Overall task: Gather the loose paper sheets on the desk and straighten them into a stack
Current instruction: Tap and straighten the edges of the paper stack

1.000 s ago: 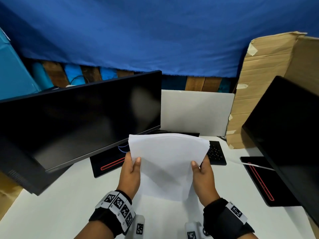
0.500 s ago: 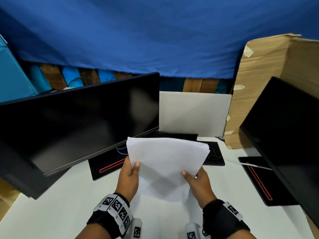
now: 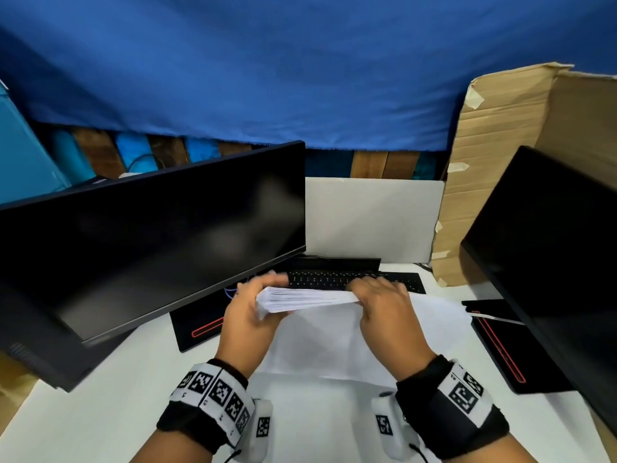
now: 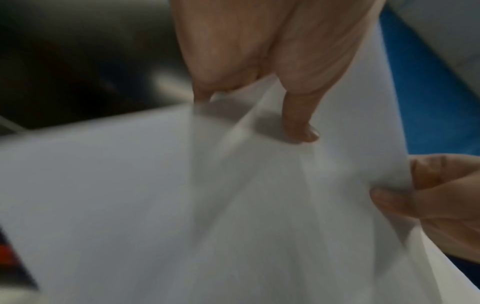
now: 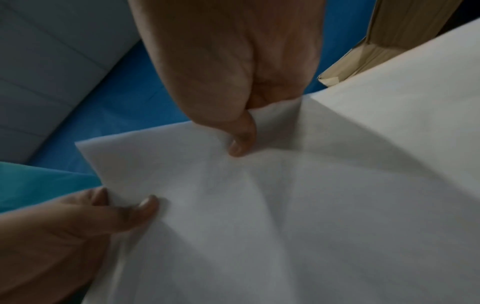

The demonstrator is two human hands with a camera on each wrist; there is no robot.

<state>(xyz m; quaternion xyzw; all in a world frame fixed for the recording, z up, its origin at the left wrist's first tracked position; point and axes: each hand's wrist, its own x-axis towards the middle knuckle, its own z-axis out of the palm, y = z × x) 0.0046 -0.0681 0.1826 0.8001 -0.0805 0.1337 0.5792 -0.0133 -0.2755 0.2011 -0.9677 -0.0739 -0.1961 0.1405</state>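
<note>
A stack of white paper sheets is held above the white desk, tipped so its long edge faces me. My left hand grips its left end and my right hand grips its right end. Below the hands the sheets hang down to the desk, and part of them spreads to the right. In the left wrist view my left hand pinches the paper, thumb on top. The right wrist view shows my right hand pinching the same paper.
A dark monitor stands at the left and another at the right. Their black bases have red lines. A black keyboard lies just behind the hands. A cardboard box stands back right, a white panel behind.
The stack faced me upright, held by its sides. It has tipped so its edge faces me, and both hands have shifted up to grip its ends.
</note>
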